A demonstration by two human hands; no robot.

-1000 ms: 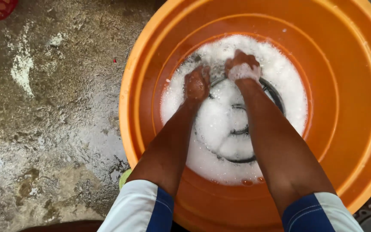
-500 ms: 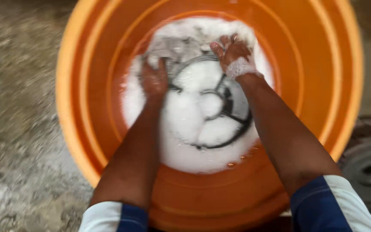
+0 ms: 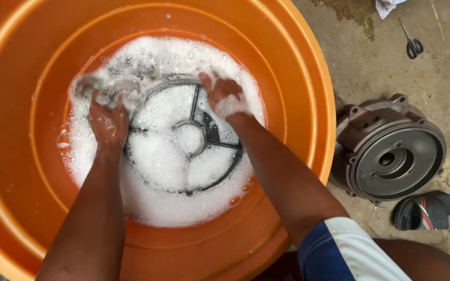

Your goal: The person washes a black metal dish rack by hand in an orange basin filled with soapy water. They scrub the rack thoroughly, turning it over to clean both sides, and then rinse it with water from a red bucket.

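Compared with a second ago, both hands have shifted leftward and farther out along the far rim of the dark ring-shaped part [image 3: 183, 143], and a wad of grey cloth [image 3: 92, 83] has come up out of the suds. Judged from this, scrubbing is moving around the rim, with the near arc not yet covered.

The ring-shaped part lies flat in the foam [image 3: 167, 203] at the bottom of the orange basin [image 3: 298, 104], its spokes and hub showing through.

Left hand [image 3: 109, 122]: forearm reaches straight down into the basin, fingers curled shut around the grey cloth at the left edge of the part.

Right hand [image 3: 224, 96]: wrist bent, suds-coated, pressed on the far right rim; whether it grips the rim cannot be told.

On the floor [image 3: 371, 67] to the right sit a grey round housing [image 3: 391, 153], a sandal [image 3: 423, 209] and scissors [image 3: 412, 44].
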